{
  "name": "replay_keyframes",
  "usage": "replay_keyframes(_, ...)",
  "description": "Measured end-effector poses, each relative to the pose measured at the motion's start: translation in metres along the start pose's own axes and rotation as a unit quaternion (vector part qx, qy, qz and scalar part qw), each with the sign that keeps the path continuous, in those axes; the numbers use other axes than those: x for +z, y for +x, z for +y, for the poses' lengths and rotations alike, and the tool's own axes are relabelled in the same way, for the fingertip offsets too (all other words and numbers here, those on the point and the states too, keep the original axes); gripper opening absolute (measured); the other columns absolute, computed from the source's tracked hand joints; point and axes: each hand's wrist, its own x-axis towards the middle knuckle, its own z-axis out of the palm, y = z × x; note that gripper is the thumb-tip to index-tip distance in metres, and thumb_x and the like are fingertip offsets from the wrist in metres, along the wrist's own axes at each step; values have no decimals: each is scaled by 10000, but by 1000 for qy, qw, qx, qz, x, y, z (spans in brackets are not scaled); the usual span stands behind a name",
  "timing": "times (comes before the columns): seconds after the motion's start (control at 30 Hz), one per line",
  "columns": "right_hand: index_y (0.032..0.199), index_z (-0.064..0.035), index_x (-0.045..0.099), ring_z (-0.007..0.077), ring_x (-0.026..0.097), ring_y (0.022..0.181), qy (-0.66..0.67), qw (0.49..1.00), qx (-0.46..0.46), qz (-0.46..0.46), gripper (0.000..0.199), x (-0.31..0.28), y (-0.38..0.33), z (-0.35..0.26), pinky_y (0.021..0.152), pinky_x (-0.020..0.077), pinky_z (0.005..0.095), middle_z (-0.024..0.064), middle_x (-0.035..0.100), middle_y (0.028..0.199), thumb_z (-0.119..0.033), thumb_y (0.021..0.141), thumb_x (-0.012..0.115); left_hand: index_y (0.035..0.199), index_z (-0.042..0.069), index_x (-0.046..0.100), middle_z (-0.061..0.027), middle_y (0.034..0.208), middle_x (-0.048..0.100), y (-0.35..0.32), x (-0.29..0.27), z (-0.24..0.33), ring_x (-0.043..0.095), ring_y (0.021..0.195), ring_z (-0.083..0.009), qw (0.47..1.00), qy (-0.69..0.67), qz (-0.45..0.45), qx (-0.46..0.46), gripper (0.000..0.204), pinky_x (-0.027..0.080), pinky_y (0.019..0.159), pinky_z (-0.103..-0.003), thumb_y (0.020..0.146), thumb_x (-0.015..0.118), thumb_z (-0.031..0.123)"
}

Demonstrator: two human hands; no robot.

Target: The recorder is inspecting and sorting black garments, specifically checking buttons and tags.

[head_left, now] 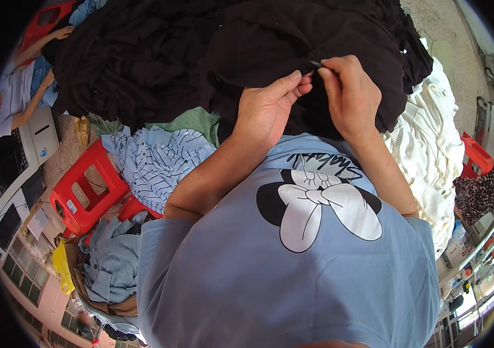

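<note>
Dark cloth (258, 40) lies heaped beyond the blue T-shirt (316, 284); the left hand (264, 113) appears to pinch this cloth, while the right hand (351, 93) grips a small dark tool (316, 64). If sharp, that tool slipping could nick fabric or the left hand.

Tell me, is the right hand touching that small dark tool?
Touching. The head view shows the small dark tool poking out from the right hand, pinched in its fingers.
</note>
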Motion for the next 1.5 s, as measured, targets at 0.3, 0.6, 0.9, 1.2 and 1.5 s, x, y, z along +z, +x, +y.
replay_keyframes(0.3,985,-21,629,63,546,727,315,913,235,-110,107,11,5,2,633,449,227,13,632,808,-71,890,632,1002,-67,625,-164,972,659,4,-2,2,638,903,-263,998,-42,0,-50,287,522,813,-376,931,590,208)
replay_keyframes(0.6,1045,-56,603,189,631,726,47,990,117,-70,191,1,9,14,644,487,287,80,640,886,-152,887,654,982,2,652,-67,961,625,-10,-17,13,590,933,-204,999,19,25,-16,204,478,845,-328,925,623,196)
replay_keyframes(0.9,1006,-84,578,238,593,679,36,993,-38,-102,226,-4,5,-14,571,454,324,61,568,812,-157,825,693,1002,-34,663,-98,1007,654,-13,-15,16,597,943,-189,1000,-1,-3,-8,192,470,889,-326,922,612,133)
replay_keyframes(1.2,1007,-79,570,240,605,681,44,994,-9,-97,215,-3,4,-16,559,460,320,59,572,809,-143,837,686,964,-63,664,-116,974,663,-12,-14,14,612,912,-199,999,-27,5,-20,160,479,887,-325,895,630,77)
replay_keyframes(1.5,1065,-81,565,227,597,683,-7,1000,-18,-5,295,-13,5,-27,552,467,319,59,568,843,-113,805,702,951,-87,670,-153,986,676,-1,11,6,628,965,-223,999,-34,-28,32,151,472,941,-341,895,600,34)
